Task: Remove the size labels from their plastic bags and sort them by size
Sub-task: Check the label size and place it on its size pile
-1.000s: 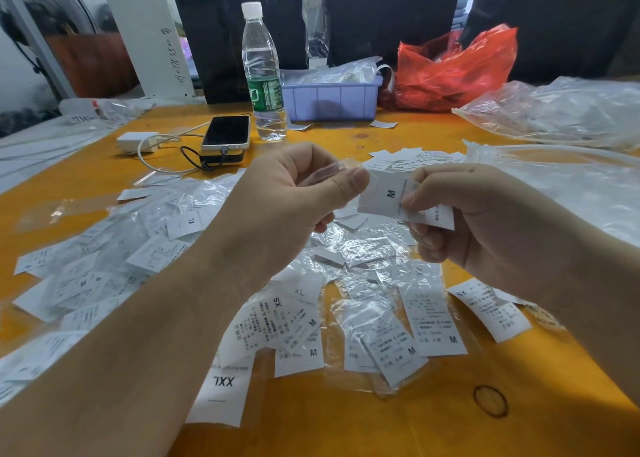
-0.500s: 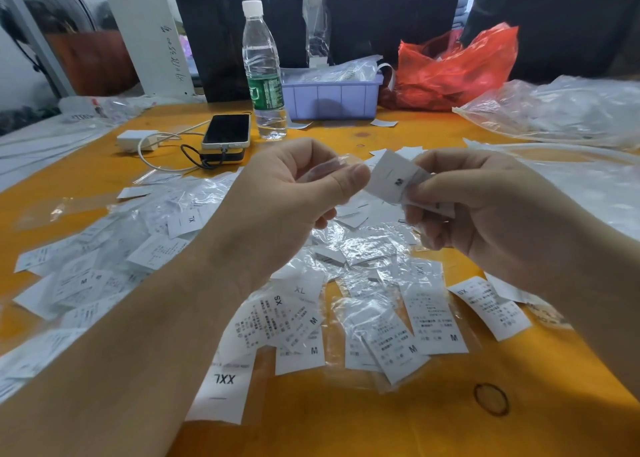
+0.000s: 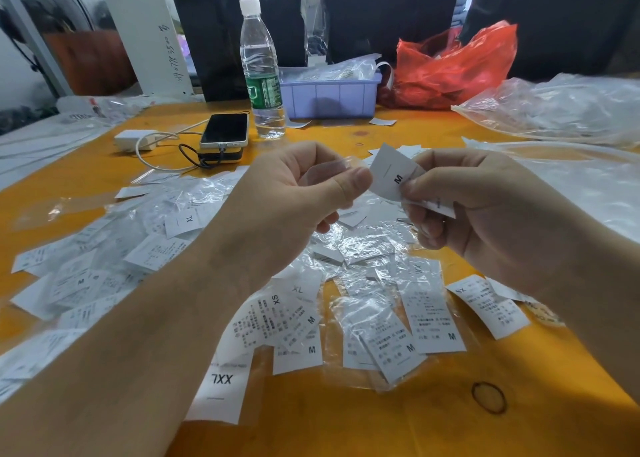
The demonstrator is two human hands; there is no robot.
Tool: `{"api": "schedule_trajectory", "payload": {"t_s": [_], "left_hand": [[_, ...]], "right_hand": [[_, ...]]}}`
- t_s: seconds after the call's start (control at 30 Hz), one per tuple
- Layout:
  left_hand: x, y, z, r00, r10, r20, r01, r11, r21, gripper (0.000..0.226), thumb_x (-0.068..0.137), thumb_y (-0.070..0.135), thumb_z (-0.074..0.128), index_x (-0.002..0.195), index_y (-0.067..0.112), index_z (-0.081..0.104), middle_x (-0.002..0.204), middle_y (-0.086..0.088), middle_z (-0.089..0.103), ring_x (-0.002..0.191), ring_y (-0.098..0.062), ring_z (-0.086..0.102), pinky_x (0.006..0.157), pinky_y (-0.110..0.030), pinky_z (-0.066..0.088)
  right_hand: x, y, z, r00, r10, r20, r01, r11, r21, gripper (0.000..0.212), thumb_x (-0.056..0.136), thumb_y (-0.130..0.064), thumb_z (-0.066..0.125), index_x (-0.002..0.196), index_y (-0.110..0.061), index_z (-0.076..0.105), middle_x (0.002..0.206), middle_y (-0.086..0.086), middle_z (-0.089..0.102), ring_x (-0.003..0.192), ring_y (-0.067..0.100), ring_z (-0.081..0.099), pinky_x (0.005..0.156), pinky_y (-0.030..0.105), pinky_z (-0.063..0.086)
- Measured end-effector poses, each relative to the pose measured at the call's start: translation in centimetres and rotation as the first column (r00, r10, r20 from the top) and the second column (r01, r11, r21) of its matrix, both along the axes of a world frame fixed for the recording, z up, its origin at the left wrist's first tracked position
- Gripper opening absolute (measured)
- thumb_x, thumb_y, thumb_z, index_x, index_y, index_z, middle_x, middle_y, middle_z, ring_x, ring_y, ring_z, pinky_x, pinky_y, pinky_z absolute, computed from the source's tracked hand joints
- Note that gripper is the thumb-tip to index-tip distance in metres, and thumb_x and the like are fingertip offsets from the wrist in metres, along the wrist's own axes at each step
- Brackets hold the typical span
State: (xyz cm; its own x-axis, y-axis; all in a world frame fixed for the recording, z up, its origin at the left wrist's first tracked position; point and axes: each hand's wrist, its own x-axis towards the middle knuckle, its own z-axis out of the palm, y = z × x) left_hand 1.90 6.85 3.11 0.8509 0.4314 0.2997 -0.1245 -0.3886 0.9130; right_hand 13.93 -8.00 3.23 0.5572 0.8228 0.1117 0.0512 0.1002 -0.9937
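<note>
Orange table [image 3: 346, 422] strewn with bagged labels [image 3: 381, 325], left hand [image 3: 287, 197] fingers pinching clear bag [image 3: 329, 171], right hand [image 3: 485, 207] fingers gripping M label [image 3: 391, 174]

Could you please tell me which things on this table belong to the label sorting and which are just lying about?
Job: M label in right hand; clear bag in left hand; label pile.
Lying about: bottle; phone; charger; red bag.
</note>
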Motion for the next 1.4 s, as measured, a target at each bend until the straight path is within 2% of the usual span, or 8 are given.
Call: {"api": "schedule_trajectory", "payload": {"t_s": [0.4, 0.7, 0.83, 1.03, 1.17, 1.27, 1.33, 1.4], "left_hand": [[-0.04, -0.17, 0.0, 0.998, -0.049, -0.029, 0.048, 0.999, -0.021, 0.02, 0.071, 0.038, 0.07, 0.075, 0.019, 0.066, 0.066, 0.005, 0.067, 0.061, -0.009, 0.059, 0.06, -0.025, 0.054], [0.01, -0.35, 0.09, 0.995, -0.069, -0.074, 0.067, 0.997, -0.031, 0.037, 0.071, 0.042, 0.066, 0.088, 0.009, 0.068, 0.076, 0.006, 0.072, 0.06, -0.007, 0.058, 0.06, -0.021, 0.052], [-0.02, -0.41, 0.1, 0.995, -0.067, -0.074, 0.067, 0.998, -0.004, 0.039, 0.071, 0.042, 0.065, 0.089, 0.007, 0.068, 0.076, 0.007, 0.071, 0.059, -0.006, 0.058, 0.059, -0.02, 0.052], [-0.11, -0.33, 0.12, 0.995, -0.059, -0.085, 0.063, 0.997, 0.046, 0.037, 0.073, 0.042, 0.065, 0.09, 0.01, 0.069, 0.078, 0.005, 0.071, 0.063, -0.007, 0.059, 0.061, -0.021, 0.052], [-0.13, -0.34, 0.16, 0.994, -0.067, -0.081, 0.071, 0.997, 0.043, 0.035, 0.073, 0.039, 0.066, 0.09, 0.009, 0.069, 0.076, 0.005, 0.072, 0.062, -0.007, 0.059, 0.061, -0.02, 0.052], [-0.16, -0.38, 0.18, 0.993, -0.078, -0.089, 0.084, 0.995, 0.056, 0.029, 0.074, 0.037, 0.067, 0.087, 0.011, 0.069, 0.074, 0.008, 0.071, 0.062, -0.005, 0.059, 0.062, -0.021, 0.052], [-0.16, -0.37, 0.19, 0.993, -0.08, -0.087, 0.086, 0.995, 0.059, 0.027, 0.074, 0.037, 0.067, 0.085, 0.012, 0.069, 0.072, 0.007, 0.07, 0.062, -0.005, 0.059, 0.061, -0.021, 0.053], [-0.17, -0.36, 0.17, 0.994, -0.083, -0.076, 0.086, 0.995, 0.045, 0.027, 0.074, 0.037, 0.067, 0.085, 0.012, 0.07, 0.071, 0.005, 0.069, 0.062, -0.007, 0.058, 0.06, -0.022, 0.052]], "right_hand": [[-0.1, -0.07, -0.23, 0.988, 0.037, 0.151, -0.027, 0.998, -0.064, 0.031, 0.085, 0.004, 0.055, 0.064, -0.015, 0.068, 0.056, 0.008, 0.056, 0.047, 0.014, 0.045, 0.045, 0.023, 0.039], [-0.31, -0.05, -0.27, 0.969, 0.042, 0.245, -0.017, 0.995, -0.102, 0.027, 0.085, 0.002, 0.058, 0.065, -0.014, 0.067, 0.056, 0.007, 0.057, 0.05, 0.016, 0.044, 0.046, 0.025, 0.037], [-0.14, -0.17, -0.44, 0.954, 0.051, 0.294, -0.014, 0.992, -0.128, 0.012, 0.079, -0.011, 0.063, 0.068, -0.014, 0.067, 0.057, 0.005, 0.059, 0.051, 0.014, 0.047, 0.047, 0.025, 0.039], [-0.08, -0.21, -0.49, 0.955, 0.114, 0.275, -0.079, 0.988, -0.134, 0.011, 0.076, -0.026, 0.068, 0.067, -0.019, 0.071, 0.063, 0.005, 0.063, 0.057, 0.014, 0.054, 0.05, 0.022, 0.044], [0.16, -0.17, -0.62, 0.941, 0.06, 0.334, -0.027, 0.994, -0.103, 0.018, 0.081, -0.031, 0.067, 0.074, -0.016, 0.075, 0.073, 0.003, 0.066, 0.07, 0.015, 0.056, 0.064, 0.028, 0.047], [0.04, -0.22, -0.7, 0.924, 0.05, 0.378, -0.014, 0.995, -0.098, 0.035, 0.073, -0.042, 0.064, 0.083, -0.011, 0.076, 0.086, 0.021, 0.065, 0.08, 0.041, 0.054, 0.071, 0.04, 0.042], [-0.17, -0.25, -0.77, 0.896, 0.023, 0.444, 0.017, 0.996, -0.086, 0.03, 0.077, -0.043, 0.064, 0.083, -0.017, 0.076, 0.082, 0.018, 0.067, 0.083, 0.049, 0.055, 0.069, 0.049, 0.043], [-0.23, -0.27, -0.87, 0.853, -0.005, 0.521, 0.049, 0.996, -0.072, 0.02, 0.087, -0.036, 0.064, 0.082, -0.02, 0.076, 0.076, 0.011, 0.068, 0.079, 0.046, 0.057, 0.062, 0.051, 0.044]]}}
